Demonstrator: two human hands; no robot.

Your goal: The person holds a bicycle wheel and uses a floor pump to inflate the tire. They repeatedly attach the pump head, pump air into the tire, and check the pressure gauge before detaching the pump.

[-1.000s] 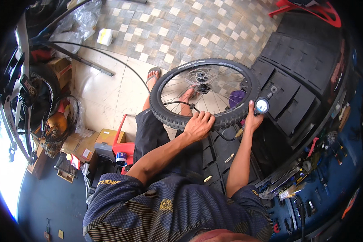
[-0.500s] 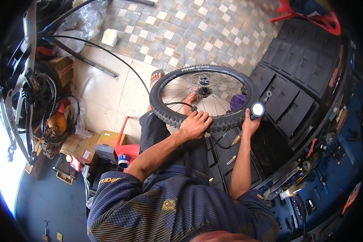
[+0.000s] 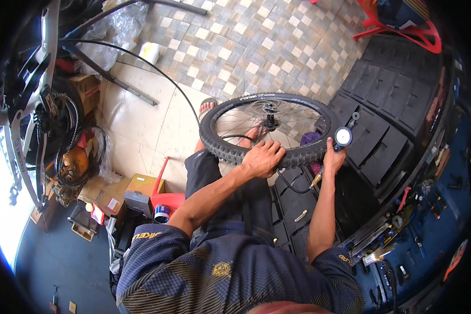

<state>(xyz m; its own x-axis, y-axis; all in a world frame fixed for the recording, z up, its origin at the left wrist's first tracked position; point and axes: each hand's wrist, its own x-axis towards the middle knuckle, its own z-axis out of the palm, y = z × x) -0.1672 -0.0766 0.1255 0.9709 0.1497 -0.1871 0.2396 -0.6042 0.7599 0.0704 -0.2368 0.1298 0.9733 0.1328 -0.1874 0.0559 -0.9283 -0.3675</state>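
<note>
A bicycle wheel (image 3: pixel 221 153) with a knobby black tyre lies tilted over my lap, its spokes and hub (image 3: pixel 269 121) showing. My left hand (image 3: pixel 265 158) is closed over the near side of the tyre, fingers reaching across the rim. A black hose (image 3: pixel 238 136) ends at the rim by these fingers; the valve is hidden. My right hand (image 3: pixel 334 158) grips a tyre inflator with a round white dial gauge (image 3: pixel 343 136), just right of the tyre. A brass fitting (image 3: pixel 316 180) and a looping hose hang below that hand.
Black drawer units (image 3: pixel 374 141) stand on the right, beside a tool-covered blue surface (image 3: pixel 418 251). At left are a bicycle frame (image 3: pixel 47 57), cardboard boxes (image 3: pixel 102 196) and a red chair or stool (image 3: pixel 168 200). A long black hose (image 3: pixel 167 78) crosses the tiled floor.
The wheel looks flatter and sits slightly further right. My right hand and the gauge have shifted right, and the dial has turned. My left hand has moved a little right along the tyre.
</note>
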